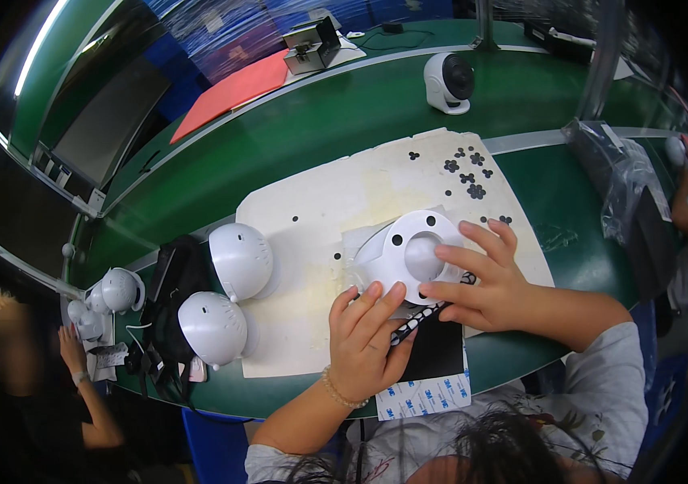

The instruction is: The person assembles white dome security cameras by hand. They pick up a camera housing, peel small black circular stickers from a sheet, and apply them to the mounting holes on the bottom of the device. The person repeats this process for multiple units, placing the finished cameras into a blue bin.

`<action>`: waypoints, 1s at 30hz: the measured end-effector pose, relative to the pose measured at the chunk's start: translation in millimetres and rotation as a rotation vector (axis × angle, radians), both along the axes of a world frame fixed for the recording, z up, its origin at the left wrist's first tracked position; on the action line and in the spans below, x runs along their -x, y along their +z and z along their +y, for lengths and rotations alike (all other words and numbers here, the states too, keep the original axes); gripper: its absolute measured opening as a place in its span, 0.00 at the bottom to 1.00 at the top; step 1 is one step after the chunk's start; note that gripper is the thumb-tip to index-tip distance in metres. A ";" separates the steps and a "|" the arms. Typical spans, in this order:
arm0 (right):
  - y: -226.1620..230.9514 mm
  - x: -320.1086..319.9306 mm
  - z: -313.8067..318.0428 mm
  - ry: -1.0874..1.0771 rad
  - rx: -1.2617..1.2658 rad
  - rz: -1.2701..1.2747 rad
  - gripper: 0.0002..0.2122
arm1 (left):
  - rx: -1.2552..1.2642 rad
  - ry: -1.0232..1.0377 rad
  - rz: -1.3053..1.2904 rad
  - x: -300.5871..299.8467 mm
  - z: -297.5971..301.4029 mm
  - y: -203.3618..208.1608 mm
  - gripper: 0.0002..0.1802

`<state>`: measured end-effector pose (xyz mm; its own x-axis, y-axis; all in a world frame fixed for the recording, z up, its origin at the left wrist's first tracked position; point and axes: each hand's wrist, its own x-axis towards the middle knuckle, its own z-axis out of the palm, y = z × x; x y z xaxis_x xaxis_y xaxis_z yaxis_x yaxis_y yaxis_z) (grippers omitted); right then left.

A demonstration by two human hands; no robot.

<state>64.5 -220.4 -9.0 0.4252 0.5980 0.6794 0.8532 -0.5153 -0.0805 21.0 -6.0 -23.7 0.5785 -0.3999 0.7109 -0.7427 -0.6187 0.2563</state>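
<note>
A white rounded device [376, 246] lies tipped over on the pale work board, its ring-shaped base facing up. Black round pads [397, 240] sit on the ring, and a dark spot shows close to my right fingertips. My left hand [366, 343] steadies the device's near edge with its fingertips, the thumb beside a black strip with white spots [418, 324]. My right hand [485, 278] spreads its fingers over the ring's right side, fingertips touching it. Below the device lies a black sheet [437, 351] with a white printed backing sheet [425, 397].
Two more white devices [241, 260] stand on the left of the board [296, 347]. Loose black pads [475, 191] are scattered at its far right. One upright device with a black face [449, 83] stands farther back. A co-worker [78, 379] sits at the left; plastic bags [630, 181] lie right.
</note>
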 end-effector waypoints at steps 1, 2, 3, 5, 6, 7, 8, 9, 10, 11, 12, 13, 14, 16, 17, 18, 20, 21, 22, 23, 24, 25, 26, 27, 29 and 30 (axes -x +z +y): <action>1.4 2.8 -0.9 -0.038 -0.007 0.015 0.13 | 0.007 -0.004 0.002 -0.2 -0.3 0.1 0.11; 3.3 4.5 -1.3 -0.076 -0.014 0.031 0.14 | 0.003 0.000 -0.001 -0.2 -0.3 0.4 0.11; 5.9 4.9 0.5 -0.021 -0.075 0.060 0.14 | 0.000 0.003 -0.003 0.0 -0.2 0.7 0.11; 11.3 5.2 9.2 0.088 -0.196 0.121 0.13 | -0.004 0.010 -0.013 0.2 -0.3 -0.6 0.10; 13.8 5.4 13.5 0.127 -0.191 0.120 0.13 | -0.005 0.013 -0.022 -0.2 -0.2 -1.7 0.10; 16.8 5.6 17.9 0.162 -0.187 0.118 0.12 | -0.008 0.012 -0.033 -0.7 -0.2 -1.9 0.09; 19.1 5.7 22.7 0.197 -0.184 0.116 0.11 | -0.008 0.007 -0.022 -0.6 0.0 -1.8 0.09; 19.8 5.7 28.5 0.226 -0.246 0.131 0.07 | -0.008 0.002 -0.011 -0.5 0.2 -1.7 0.09; 18.3 6.1 29.5 0.228 -0.223 0.057 0.06 | -0.009 0.001 -0.001 0.1 1.0 -1.0 0.09; 16.0 6.8 30.2 0.229 -0.200 -0.016 0.06 | -0.017 0.006 0.003 0.7 1.4 0.1 0.09; 13.5 7.8 30.9 0.229 -0.176 -0.090 0.05 | -0.026 0.011 0.006 1.3 1.4 1.6 0.09; 10.2 9.8 31.0 0.238 -0.196 -0.115 0.05 | -0.031 0.014 0.012 1.5 0.8 1.9 0.09; 6.5 12.5 31.0 0.246 -0.216 -0.141 0.04 | -0.029 0.006 0.020 1.6 0.9 2.0 0.09; 0.4 14.9 30.5 0.268 -0.247 -0.171 0.04 | -0.028 -0.007 0.033 2.1 2.0 2.8 0.09; -2.3 15.2 29.9 0.282 -0.258 -0.175 0.04 | -0.001 0.002 0.032 2.1 1.5 2.2 0.09; -3.7 15.5 28.8 0.296 -0.270 -0.179 0.04 | 0.025 0.011 0.030 1.8 0.4 0.7 0.09; -4.3 17.9 23.2 0.318 -0.245 -0.065 0.04 | 0.041 0.012 0.024 0.7 -0.7 -0.9 0.09; -3.9 19.2 20.1 0.329 -0.233 -0.008 0.05 | 0.028 0.009 0.018 0.2 -0.9 -0.9 0.08; -2.3 18.9 17.3 0.319 -0.248 0.053 0.04 | 0.014 0.011 0.012 0.3 -0.8 -0.6 0.08; 0.7 16.9 14.1 0.308 -0.262 0.115 0.04 | 0.011 0.016 0.008 0.5 -0.6 -0.6 0.08; 3.5 14.3 10.6 0.298 -0.277 0.176 0.04 | 0.009 0.021 0.004 0.7 -0.3 -0.6 0.08; 7.1 11.8 4.8 0.243 -0.276 0.227 0.04 | 0.010 0.016 -0.001 -0.2 -1.1 -0.6 0.08; 10.7 8.5 -1.5 0.188 -0.275 0.278 0.03 | 0.010 0.015 0.002 -0.4 -1.4 -0.3 0.08; 13.1 5.2 -6.4 0.134 -0.275 0.328 0.03 | 0.010 0.014 0.004 0.1 -1.1 0.2 0.08; 10.5 -2.5 -14.0 0.088 -0.319 0.443 0.04 | 0.010 0.011 0.007 0.1 -2.5 0.5 0.08; 8.9 -5.2 -16.8 0.065 -0.341 0.500 0.04 | 0.009 0.010 0.006 -0.1 -3.1 0.7 0.09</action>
